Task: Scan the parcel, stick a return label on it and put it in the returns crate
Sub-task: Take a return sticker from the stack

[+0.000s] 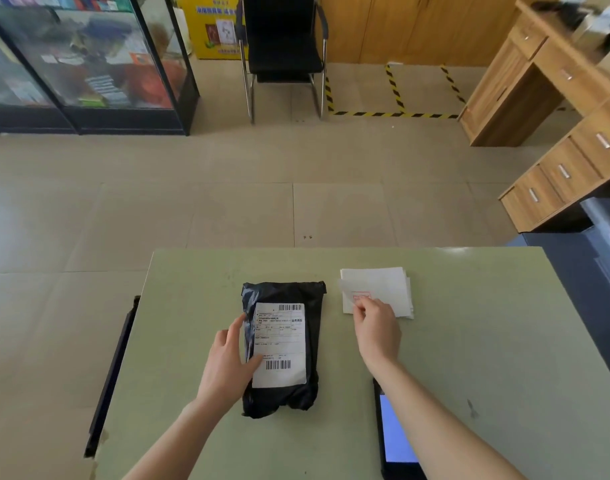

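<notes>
Left hand (227,358): lies flat and spread against the left edge of the parcel (283,348), thumb resting on the printed shipping label (279,344); it steadies the parcel and grips nothing.

Right hand (374,323): fingers pinched on the near corner of a return label (357,296), a white slip with a red stamp-like mark, raised slightly off the stack of labels (383,289).

Parcel: black plastic mailer bag, lying flat near the middle of the green table (470,341), shipping label face up with barcodes at top and bottom. No return label on it yet.

Stack of labels: white sheets, on the table just to the right of the parcel, apart from it.

Scanner (397,434): dark handheld device with a lit blue screen, lying on the table near the front edge, partly under the right forearm. Neither hand holds it.

Returns crate: none identifiable. A dark rim (113,375) shows beside the table's left edge; whether this belongs to the crate cannot be told.

Progress, as judged: with the scanner set down and a label being taken, the scan is probably done, though nothing confirms it. Labelling is the step in hand, at its start: label gripped, not yet over the parcel. Remaining: peel or free the label, press it onto the parcel, then carry the parcel to the crate.
</notes>
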